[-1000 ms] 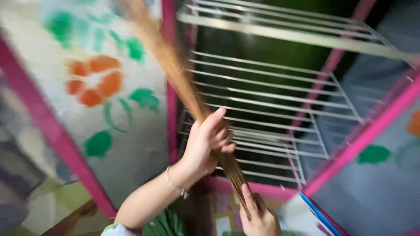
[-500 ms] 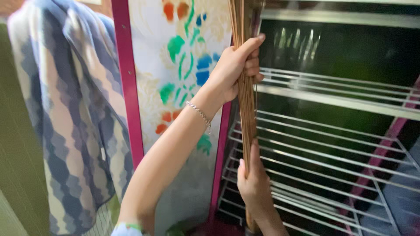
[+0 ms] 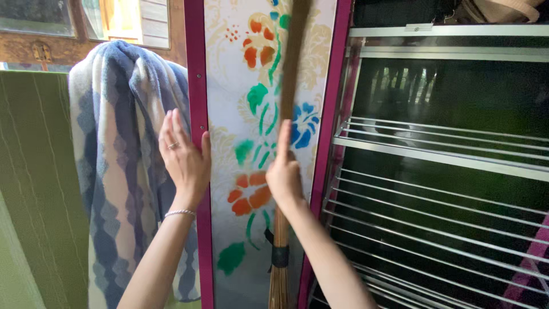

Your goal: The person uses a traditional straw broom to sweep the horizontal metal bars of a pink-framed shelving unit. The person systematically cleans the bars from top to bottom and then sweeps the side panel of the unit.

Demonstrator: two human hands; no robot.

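The right hand (image 3: pixel 284 174) is clamped round a stick broom (image 3: pixel 287 114), which stands nearly upright against the flowered panel (image 3: pixel 229 86) of a cabinet. The broom's bound part, with a dark band (image 3: pixel 279 256), hangs below the hand, and its upper length runs up past the top of the view, so its end is hidden. The left hand (image 3: pixel 183 157) is spread open, fingers apart, flat on the panel's pink edge strip (image 3: pixel 193 68), holding nothing. A ring shows on one finger and a thin bracelet (image 3: pixel 179 213) sits at the wrist.

Just left of the panel hangs a blue and cream towel (image 3: pixel 120 171), near the left hand but not plainly touching it. To the right, the cabinet stands open with bare wire shelves (image 3: pixel 446 149) and a dark green back behind them.

As for progress, I judge the work to be somewhere in the middle: the broom is in firm grip and lifted along the panel, yet its working end is out of view, so what has been swept cannot be told. The shelves show no dust or debris that I can make out. The left hand seems to be steadying the panel, not sharing the broom.
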